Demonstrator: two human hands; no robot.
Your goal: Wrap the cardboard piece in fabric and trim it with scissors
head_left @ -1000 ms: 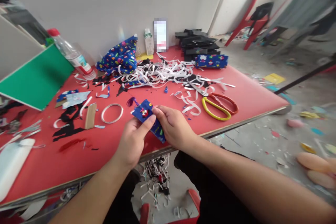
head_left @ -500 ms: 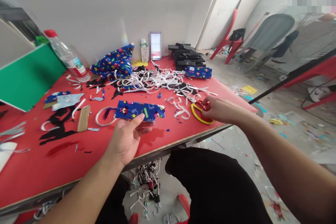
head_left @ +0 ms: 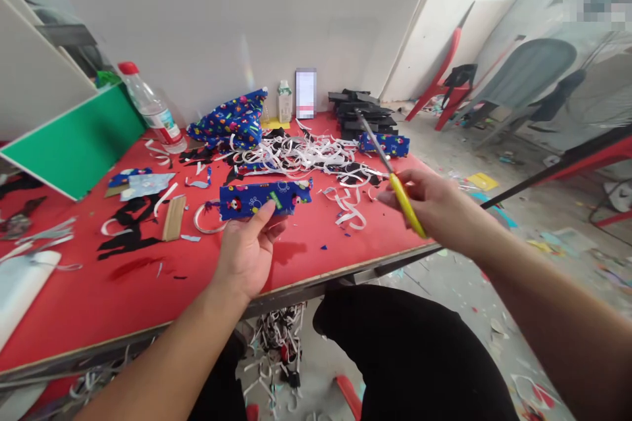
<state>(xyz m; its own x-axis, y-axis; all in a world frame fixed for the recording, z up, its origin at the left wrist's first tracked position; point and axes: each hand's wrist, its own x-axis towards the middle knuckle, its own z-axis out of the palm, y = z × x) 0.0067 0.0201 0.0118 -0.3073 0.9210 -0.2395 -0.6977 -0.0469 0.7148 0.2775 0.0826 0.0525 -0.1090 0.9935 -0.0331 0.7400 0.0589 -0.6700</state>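
My left hand [head_left: 249, 243] grips a flat blue printed fabric piece [head_left: 247, 199] between thumb and fingers, held above the red table. Raised over the table's right side, my right hand [head_left: 429, 204] is closed around yellow-handled scissors [head_left: 405, 206]. Their metal blades point up and away to the left, and they look closed. White strips [head_left: 306, 154] lie heaped in a tangle beyond both hands. Behind the scissors rests another blue printed fabric piece [head_left: 395, 145], beside a stack of black flat pieces [head_left: 363, 108].
At the back of the red table [head_left: 306, 256] stand a clear bottle [head_left: 160, 115] with a red cap, a small carton [head_left: 285, 102] and a phone [head_left: 306, 93]. A green board [head_left: 79, 145] leans at left. Black scraps [head_left: 131, 230] lie near a tan strip [head_left: 174, 218].
My right hand has lifted the scissors off the table, and their blades now point up and away. My left hand still holds the blue fabric piece. The view has shifted slightly.
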